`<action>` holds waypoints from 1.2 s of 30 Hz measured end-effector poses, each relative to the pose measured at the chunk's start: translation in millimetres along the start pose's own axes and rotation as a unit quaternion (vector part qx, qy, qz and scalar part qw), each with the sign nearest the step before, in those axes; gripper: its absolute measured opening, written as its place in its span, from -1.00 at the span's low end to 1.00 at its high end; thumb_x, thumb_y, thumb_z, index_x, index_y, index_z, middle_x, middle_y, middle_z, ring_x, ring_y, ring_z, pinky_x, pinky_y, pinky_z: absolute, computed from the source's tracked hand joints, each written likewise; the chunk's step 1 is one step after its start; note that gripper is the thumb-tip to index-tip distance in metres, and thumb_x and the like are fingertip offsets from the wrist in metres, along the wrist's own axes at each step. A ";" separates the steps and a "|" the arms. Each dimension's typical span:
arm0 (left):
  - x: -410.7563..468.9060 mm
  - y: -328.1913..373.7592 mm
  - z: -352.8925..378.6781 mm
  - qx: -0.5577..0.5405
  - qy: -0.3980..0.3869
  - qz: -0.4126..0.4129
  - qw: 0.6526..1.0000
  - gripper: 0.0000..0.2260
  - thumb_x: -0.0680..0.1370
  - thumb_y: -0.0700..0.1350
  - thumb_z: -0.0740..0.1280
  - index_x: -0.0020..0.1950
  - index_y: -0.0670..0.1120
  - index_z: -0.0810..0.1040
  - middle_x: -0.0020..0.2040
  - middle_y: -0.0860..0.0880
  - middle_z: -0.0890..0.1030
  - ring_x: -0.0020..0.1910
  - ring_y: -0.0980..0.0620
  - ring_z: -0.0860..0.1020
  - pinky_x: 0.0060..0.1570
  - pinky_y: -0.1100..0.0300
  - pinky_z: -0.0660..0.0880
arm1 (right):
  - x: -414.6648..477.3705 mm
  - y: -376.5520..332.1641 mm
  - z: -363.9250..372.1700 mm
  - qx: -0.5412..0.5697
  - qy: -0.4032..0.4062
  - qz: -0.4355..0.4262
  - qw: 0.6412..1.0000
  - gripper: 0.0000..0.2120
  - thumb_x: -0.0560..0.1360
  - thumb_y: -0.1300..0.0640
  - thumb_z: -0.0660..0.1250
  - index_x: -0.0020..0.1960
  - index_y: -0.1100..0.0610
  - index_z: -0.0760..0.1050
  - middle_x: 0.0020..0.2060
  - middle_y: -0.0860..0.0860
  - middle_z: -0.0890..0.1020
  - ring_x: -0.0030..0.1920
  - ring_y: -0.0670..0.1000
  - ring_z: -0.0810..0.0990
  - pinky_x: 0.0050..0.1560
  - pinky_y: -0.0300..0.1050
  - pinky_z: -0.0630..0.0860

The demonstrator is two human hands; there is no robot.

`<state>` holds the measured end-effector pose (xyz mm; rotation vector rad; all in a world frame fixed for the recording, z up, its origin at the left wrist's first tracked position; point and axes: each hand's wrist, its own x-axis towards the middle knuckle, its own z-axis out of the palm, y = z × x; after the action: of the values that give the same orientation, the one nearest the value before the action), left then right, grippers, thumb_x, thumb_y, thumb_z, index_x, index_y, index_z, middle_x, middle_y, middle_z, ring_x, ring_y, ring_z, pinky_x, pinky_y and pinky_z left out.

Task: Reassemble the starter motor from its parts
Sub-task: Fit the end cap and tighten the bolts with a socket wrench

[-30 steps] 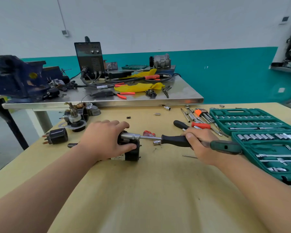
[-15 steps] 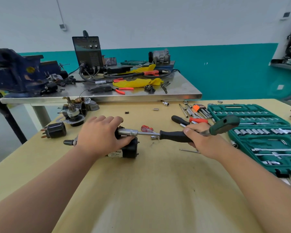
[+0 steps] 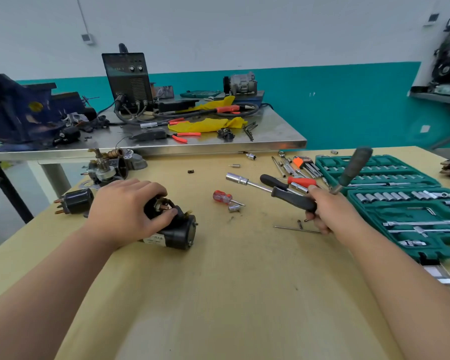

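The black starter motor point(image 3: 176, 233) lies on its side on the yellow table point(image 3: 231, 294). My left hand point(image 3: 130, 209) grips its top, the thumb beside the copper terminals. My right hand point(image 3: 322, 209) holds a black-handled socket driver point(image 3: 265, 189) lifted off the motor, its chrome socket pointing left. The same hand also holds a ratchet with a dark green handle point(image 3: 353, 166) sticking up. A black solenoid point(image 3: 76, 201) with copper studs lies left of the motor. More motor parts point(image 3: 107, 167) sit behind it.
An open green socket set point(image 3: 400, 201) fills the right side. Screwdrivers, hex keys and loose sockets point(image 3: 296, 170) lie behind my right hand. A small red screwdriver point(image 3: 225, 198) and a thin rod point(image 3: 296, 229) lie mid-table. A steel bench point(image 3: 270, 136) stands behind.
My right hand pulled the socket driver off the motor and moved it right and up. The ratchet handle swung upright. My left hand stayed on the motor, whose terminals now show.
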<state>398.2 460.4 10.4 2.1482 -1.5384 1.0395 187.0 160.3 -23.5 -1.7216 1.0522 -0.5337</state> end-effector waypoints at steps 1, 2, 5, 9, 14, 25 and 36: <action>1.1 1.4 -1.0 0.000 -0.009 -0.005 1.000 -0.58 0.41 0.26 0.22 -0.12 -0.05 0.63 -0.30 0.06 0.63 -0.33 -0.02 0.60 -0.35 0.22 0.45 | 0.0 -0.7 4.0 0.004 -0.002 -0.004 1.000 -0.57 0.57 -0.15 0.10 -0.15 0.18 0.51 -0.58 0.00 0.52 -0.66 -0.03 0.30 -0.54 -0.22 0.29; 2.1 2.8 -1.9 -0.001 -0.017 -0.008 1.000 -0.59 0.41 0.27 0.22 -0.12 -0.03 0.63 -0.29 0.06 0.64 -0.32 -0.01 0.60 -0.36 0.23 0.44 | -0.5 -2.0 8.1 0.007 -0.002 -0.007 1.000 -0.56 0.57 -0.17 0.11 -0.14 0.17 0.51 -0.59 0.00 0.53 -0.67 -0.03 0.30 -0.56 -0.23 0.28; 6.0 9.6 -3.9 -0.009 -0.037 -0.006 0.999 -0.60 0.40 0.28 0.21 -0.14 -0.01 0.63 -0.29 0.09 0.64 -0.32 0.00 0.60 -0.38 0.26 0.42 | -2.7 -5.8 18.9 0.052 -0.019 0.027 0.998 -0.53 0.57 -0.25 0.08 -0.07 0.13 0.50 -0.54 0.01 0.57 -0.64 -0.03 0.33 -0.54 -0.24 0.31; 12.4 24.3 -5.4 -0.017 -0.056 0.006 0.998 -0.60 0.39 0.28 0.19 -0.13 0.02 0.63 -0.29 0.11 0.63 -0.33 0.03 0.60 -0.39 0.27 0.42 | -1.2 -9.4 24.0 0.124 -0.053 0.042 0.990 -0.59 0.57 -0.23 0.11 0.03 0.09 0.49 -0.45 0.06 0.63 -0.62 -0.02 0.32 -0.51 -0.20 0.32; 18.8 43.1 -7.9 -0.073 -0.058 0.043 0.995 -0.62 0.39 0.24 0.22 -0.14 -0.01 0.66 -0.29 0.10 0.64 -0.33 0.03 0.59 -0.35 0.25 0.44 | 1.0 -13.4 35.6 0.126 -0.069 0.056 0.988 -0.64 0.59 -0.18 0.13 0.06 0.11 0.44 -0.37 0.10 0.68 -0.62 -0.02 0.36 -0.52 -0.21 0.35; 33.9 96.2 -0.2 -0.131 -0.032 0.088 0.987 -0.67 0.40 0.20 0.26 -0.14 -0.01 0.65 -0.29 0.10 0.63 -0.34 0.02 0.57 -0.34 0.19 0.50 | -12.1 -11.7 54.2 0.013 -0.181 0.016 0.983 -0.69 0.60 -0.08 0.17 0.03 0.16 0.50 -0.29 0.03 0.71 -0.59 -0.05 0.39 -0.56 -0.23 0.33; 32.6 111.8 10.4 -0.228 0.092 0.007 0.969 -0.69 0.49 0.09 0.24 -0.08 -0.11 0.64 -0.19 0.08 0.63 -0.17 0.04 0.55 -0.16 0.14 0.47 | -60.2 -24.2 39.6 0.024 -0.196 -0.271 0.942 -0.69 0.41 -0.27 0.17 0.13 -0.30 0.41 0.04 -0.25 0.60 0.00 -0.24 0.56 0.01 -0.15 0.52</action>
<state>305.7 388.9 7.9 1.6821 -1.5274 0.7686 195.1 234.7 -9.7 -1.9711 0.2729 -0.5167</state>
